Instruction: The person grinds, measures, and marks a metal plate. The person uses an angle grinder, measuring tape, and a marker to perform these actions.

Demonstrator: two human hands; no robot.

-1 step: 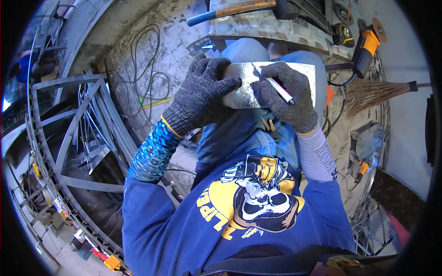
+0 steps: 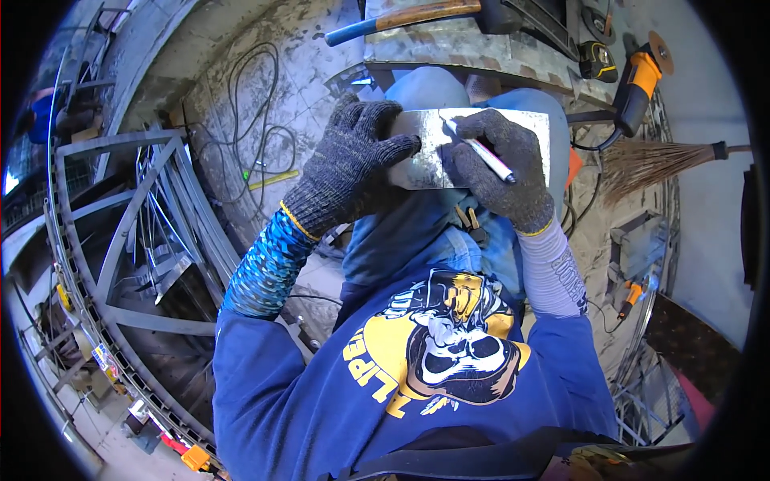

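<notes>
A shiny rectangular metal plate [image 2: 427, 152] lies across my knees. My left hand [image 2: 353, 160], in a dark knitted glove, is closed on the plate's left end, with the thumb on top and the fingers at its far left corner. My right hand [image 2: 517, 152], gloved alike, rests over the right part of the plate and pinches a white marker pen [image 2: 489, 160]. The pen slants, its writing end pointing far left and touching or just above the plate near the far edge. The glove hides part of the plate's surface.
A metal-topped bench [image 2: 433, 50] ahead holds a wooden-handled hammer [image 2: 409, 16] and a tape measure [image 2: 597, 61]. At right are an orange angle grinder [image 2: 639, 80] and a straw broom [image 2: 654, 164]. Metal frames [image 2: 120, 232] stand at left; a cable [image 2: 235, 104] loops on the floor.
The marker's rear end has shifted very slightly to the right and toward me. My left hand and the plate look unmoved.
</notes>
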